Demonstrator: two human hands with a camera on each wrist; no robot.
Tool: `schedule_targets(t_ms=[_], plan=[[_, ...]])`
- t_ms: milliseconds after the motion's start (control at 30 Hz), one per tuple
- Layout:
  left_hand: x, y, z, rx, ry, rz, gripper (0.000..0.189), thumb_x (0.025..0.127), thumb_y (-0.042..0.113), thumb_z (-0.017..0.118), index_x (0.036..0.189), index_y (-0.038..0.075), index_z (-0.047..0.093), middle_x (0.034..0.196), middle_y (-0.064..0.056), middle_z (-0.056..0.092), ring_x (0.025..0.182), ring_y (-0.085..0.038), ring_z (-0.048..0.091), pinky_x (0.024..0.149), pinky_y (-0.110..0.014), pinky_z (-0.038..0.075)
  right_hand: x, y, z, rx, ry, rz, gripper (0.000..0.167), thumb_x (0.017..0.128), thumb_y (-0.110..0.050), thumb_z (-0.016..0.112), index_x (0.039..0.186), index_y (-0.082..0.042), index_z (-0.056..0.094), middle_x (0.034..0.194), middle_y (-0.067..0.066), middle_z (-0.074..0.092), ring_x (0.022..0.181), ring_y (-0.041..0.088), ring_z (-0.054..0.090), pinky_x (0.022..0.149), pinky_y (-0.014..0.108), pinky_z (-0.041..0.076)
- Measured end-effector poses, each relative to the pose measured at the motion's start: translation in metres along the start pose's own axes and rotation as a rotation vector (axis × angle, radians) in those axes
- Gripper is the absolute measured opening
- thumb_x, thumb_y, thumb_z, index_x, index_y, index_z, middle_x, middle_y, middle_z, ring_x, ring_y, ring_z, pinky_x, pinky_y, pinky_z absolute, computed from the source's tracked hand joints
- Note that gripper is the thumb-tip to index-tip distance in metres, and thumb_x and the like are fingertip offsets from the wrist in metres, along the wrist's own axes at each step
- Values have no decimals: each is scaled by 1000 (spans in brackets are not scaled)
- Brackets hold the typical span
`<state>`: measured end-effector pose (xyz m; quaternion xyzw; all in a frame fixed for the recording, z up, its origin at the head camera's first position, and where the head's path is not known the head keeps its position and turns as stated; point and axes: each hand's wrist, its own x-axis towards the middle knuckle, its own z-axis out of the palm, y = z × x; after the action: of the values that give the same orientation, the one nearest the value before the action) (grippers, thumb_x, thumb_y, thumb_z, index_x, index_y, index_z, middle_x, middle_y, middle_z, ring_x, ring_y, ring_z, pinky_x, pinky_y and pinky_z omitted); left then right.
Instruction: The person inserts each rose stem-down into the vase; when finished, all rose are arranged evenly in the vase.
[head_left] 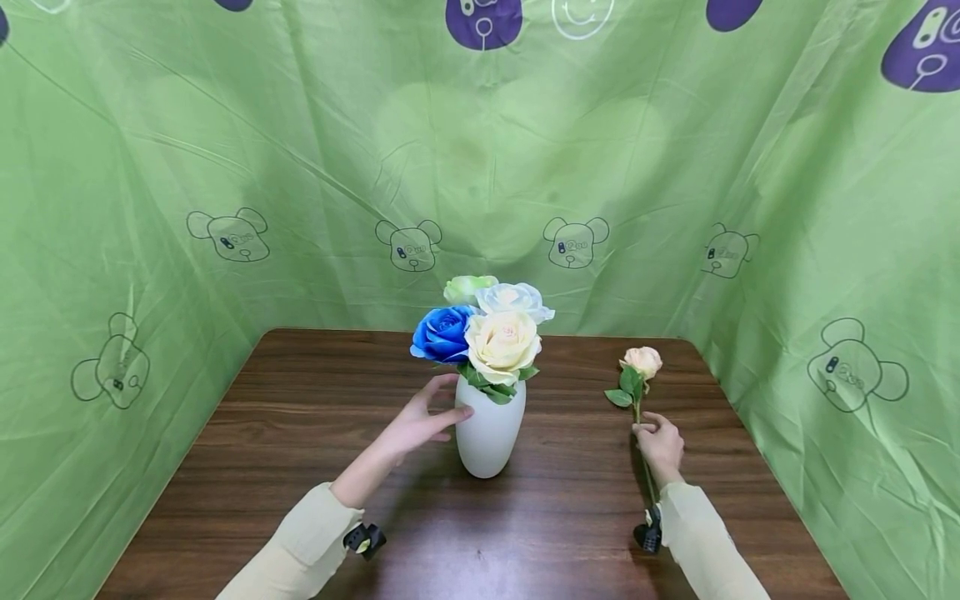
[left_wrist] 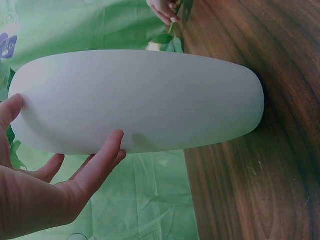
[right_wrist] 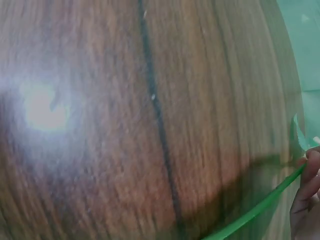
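A white vase [head_left: 491, 433] stands upright on the table, holding a blue rose [head_left: 441, 335], a cream rose [head_left: 504, 346], a pale blue rose [head_left: 517, 300] and a light green flower [head_left: 468, 289]. My left hand [head_left: 416, 423] is at the vase's left side, fingers spread; in the left wrist view its fingertips [left_wrist: 115, 137] are right at the white wall. To the right, my right hand [head_left: 662, 446] pinches the green stem of a pale pink rose [head_left: 642, 361], whose bloom points toward the back. The right wrist view shows that stem [right_wrist: 260, 207] running from the fingers, low over the wood.
The brown wooden table [head_left: 300, 433] has a dark seam and a bright light reflection in the right wrist view. Green cloth [head_left: 330, 167] with bear prints hangs behind and on both sides. A small black device [head_left: 364, 540] sits at each wrist.
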<state>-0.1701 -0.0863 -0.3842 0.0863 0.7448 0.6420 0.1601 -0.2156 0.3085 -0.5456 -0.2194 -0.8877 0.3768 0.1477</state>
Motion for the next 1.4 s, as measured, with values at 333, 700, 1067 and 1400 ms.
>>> schedule_targets(t_ms=[333, 700, 1067, 1400], plan=[[0, 1, -1, 0, -7, -9, 62, 82, 22, 64, 133, 11, 32, 125, -18, 40, 102, -32, 49, 74, -43, 48, 2, -15, 7, 235, 81, -105, 26, 76, -13, 66, 99, -2, 64, 76, 7, 66, 55, 8, 58, 55, 22, 43], [-1, 2, -1, -9, -14, -10, 62, 82, 22, 64, 133, 11, 32, 124, -18, 40, 102, -32, 49, 79, -50, 44, 35, 15, 56, 450, 163, -424, 25, 78, -26, 69, 95, -8, 67, 73, 1, 65, 46, 9, 58, 42, 19, 45], [0, 1, -1, -10, -15, -12, 61, 82, 21, 64, 133, 10, 33, 121, -18, 43, 101, -31, 50, 77, -48, 45, 32, -3, 76, 566, 51, -489, 24, 78, -27, 69, 95, -11, 64, 78, 5, 63, 52, 20, 60, 45, 27, 49], [2, 0, -1, -17, -15, -10, 61, 82, 22, 65, 133, 10, 33, 122, -18, 42, 102, -31, 49, 78, -48, 45, -28, -104, 16, 822, -106, -626, 17, 77, -8, 68, 87, 3, 60, 71, 14, 61, 55, 20, 60, 45, 29, 49]])
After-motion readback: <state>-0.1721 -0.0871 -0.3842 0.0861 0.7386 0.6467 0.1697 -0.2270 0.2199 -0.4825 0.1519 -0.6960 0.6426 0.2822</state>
